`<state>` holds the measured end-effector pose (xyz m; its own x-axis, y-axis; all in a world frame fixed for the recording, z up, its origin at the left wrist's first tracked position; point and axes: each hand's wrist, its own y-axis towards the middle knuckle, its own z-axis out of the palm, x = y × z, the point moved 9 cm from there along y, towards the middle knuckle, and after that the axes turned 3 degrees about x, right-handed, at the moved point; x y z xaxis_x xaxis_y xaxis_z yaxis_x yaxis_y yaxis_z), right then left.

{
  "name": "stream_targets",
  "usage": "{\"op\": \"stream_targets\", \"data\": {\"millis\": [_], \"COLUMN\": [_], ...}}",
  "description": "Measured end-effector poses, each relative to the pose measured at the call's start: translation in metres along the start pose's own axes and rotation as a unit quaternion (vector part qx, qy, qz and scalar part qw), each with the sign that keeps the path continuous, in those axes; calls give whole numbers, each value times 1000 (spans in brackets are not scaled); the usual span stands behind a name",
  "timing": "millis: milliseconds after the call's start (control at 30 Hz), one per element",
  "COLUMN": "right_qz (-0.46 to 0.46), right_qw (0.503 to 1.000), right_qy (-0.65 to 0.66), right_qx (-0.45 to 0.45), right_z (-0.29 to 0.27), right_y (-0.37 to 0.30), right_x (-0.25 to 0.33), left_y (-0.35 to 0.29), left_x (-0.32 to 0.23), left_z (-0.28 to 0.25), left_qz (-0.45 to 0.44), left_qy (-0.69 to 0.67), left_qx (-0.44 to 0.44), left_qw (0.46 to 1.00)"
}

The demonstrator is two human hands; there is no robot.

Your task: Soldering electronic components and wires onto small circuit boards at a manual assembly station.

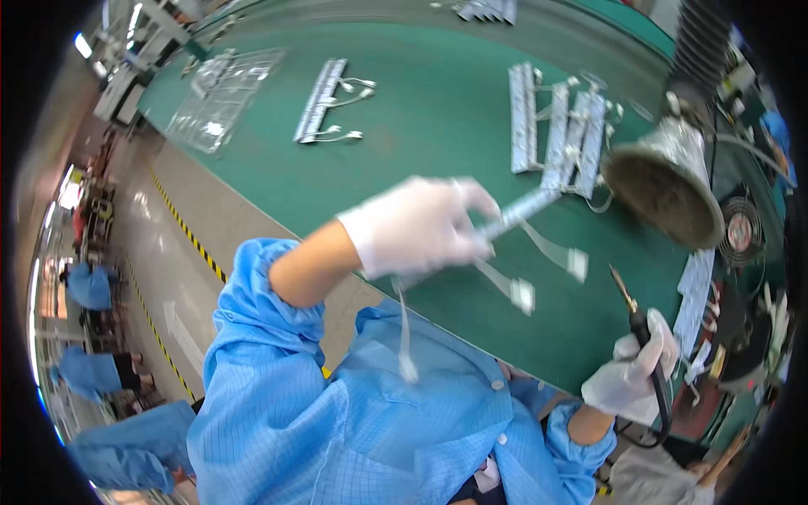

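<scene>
My left hand (421, 225), in a white glove, grips a long narrow circuit-board strip (523, 210) and holds it tilted above the green bench. White wires with white connectors (522, 296) dangle from the strip, blurred by motion. Its far end overlaps a group of similar strips (557, 126) lying with their wires; I cannot tell whether they touch. At the lower right, my gloved right hand (631, 374) is closed around the dark handle of a soldering iron (641, 328), whose bare tip points up and to the left.
Another wired strip (321, 99) and clear plastic trays (225, 97) lie on the green bench (421, 101). A fume-extraction hood (669, 181) hangs at the right, near a small fan (742, 231) and more strips (694, 295). People in blue work beyond a striped floor line.
</scene>
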<state>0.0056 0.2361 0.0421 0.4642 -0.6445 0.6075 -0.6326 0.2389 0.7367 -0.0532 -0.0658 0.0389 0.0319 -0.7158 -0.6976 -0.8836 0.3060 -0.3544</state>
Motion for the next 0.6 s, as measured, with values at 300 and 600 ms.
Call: {"op": "stream_targets", "data": {"millis": [300,600], "right_qz": [-149,171], "right_qw": [966,975], "right_qy": [-138,74], "right_qx": [160,122], "right_z": [18,24], "right_y": [-2,-8], "right_x": [37,-13], "left_y": [-62,-51], "left_x": [208,226], "left_z": [-236,-200], "left_qz": [-250,-318], "left_qy": [151,188], "left_qx": [-416,-369], "left_qw": [861,853]}}
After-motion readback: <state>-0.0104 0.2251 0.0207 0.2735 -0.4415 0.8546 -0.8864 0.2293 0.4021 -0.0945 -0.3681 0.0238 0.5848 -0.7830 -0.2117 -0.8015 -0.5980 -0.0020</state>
